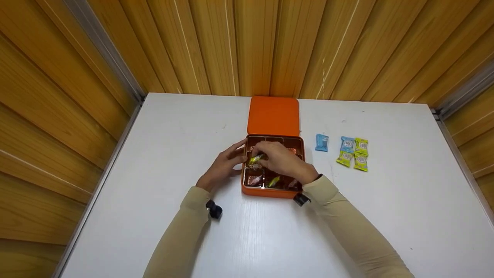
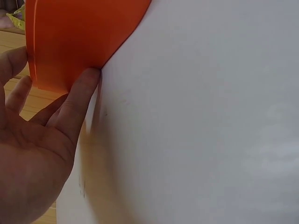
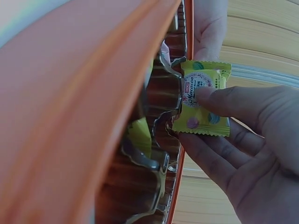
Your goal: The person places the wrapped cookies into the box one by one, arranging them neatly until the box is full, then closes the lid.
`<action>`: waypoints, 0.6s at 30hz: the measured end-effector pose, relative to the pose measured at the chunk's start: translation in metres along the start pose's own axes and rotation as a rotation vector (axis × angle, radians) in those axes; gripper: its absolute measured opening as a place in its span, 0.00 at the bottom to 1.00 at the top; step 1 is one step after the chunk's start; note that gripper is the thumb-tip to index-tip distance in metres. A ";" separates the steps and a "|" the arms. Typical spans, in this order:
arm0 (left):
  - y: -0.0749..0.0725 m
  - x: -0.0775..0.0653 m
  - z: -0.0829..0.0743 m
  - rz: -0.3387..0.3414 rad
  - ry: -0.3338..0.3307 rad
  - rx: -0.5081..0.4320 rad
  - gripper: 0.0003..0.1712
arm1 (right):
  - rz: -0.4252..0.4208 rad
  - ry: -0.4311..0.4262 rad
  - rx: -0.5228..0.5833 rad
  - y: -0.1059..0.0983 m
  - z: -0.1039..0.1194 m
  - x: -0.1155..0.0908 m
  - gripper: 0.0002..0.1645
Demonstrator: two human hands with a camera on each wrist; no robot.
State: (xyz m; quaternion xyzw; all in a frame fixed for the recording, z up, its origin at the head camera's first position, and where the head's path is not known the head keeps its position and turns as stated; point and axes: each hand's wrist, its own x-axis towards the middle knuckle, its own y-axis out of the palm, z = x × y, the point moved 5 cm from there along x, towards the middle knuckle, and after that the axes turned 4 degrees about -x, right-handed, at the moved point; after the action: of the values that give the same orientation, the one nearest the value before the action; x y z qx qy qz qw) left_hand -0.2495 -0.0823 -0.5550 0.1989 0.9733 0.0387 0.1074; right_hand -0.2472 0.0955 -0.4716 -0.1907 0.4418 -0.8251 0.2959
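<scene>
An orange box (image 1: 266,192) stands on the white table, its inside divided into brown compartments with small wrapped sweets in some of them. Over a left-hand compartment, my right hand (image 1: 281,159) pinches a yellow-green macaron packet (image 3: 197,119) between thumb and fingers. The packet is at the compartment's mouth in the right wrist view; whether it touches the tray I cannot tell. My left hand (image 1: 222,166) rests against the box's left side with its fingers extended, as the left wrist view shows on the orange wall (image 2: 74,42).
The orange lid (image 1: 273,116) lies behind the box. To the right are a single blue packet (image 1: 322,142) and a cluster with another blue packet (image 1: 347,143) and yellow-green packets (image 1: 361,161). Wood-look panels (image 1: 254,50) rise behind the table.
</scene>
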 end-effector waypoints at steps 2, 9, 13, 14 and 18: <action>0.000 0.000 0.000 -0.001 -0.003 0.005 0.38 | 0.003 -0.009 -0.010 0.000 0.001 0.000 0.13; -0.001 0.001 0.001 -0.006 -0.007 0.016 0.37 | 0.007 -0.047 -0.033 0.002 0.001 0.002 0.13; -0.001 0.001 0.000 -0.012 -0.011 0.020 0.36 | 0.013 -0.043 -0.024 0.003 0.001 0.003 0.13; -0.001 0.001 0.000 -0.015 -0.013 0.020 0.36 | 0.014 -0.042 -0.022 0.003 0.001 0.003 0.13; -0.001 0.001 0.000 -0.018 -0.024 0.021 0.36 | 0.015 -0.045 -0.009 0.004 0.000 0.005 0.12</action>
State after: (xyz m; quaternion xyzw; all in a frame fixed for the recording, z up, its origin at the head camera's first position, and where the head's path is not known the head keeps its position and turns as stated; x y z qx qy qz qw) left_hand -0.2507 -0.0827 -0.5557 0.1919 0.9741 0.0249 0.1174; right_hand -0.2497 0.0907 -0.4742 -0.2072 0.4400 -0.8165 0.3112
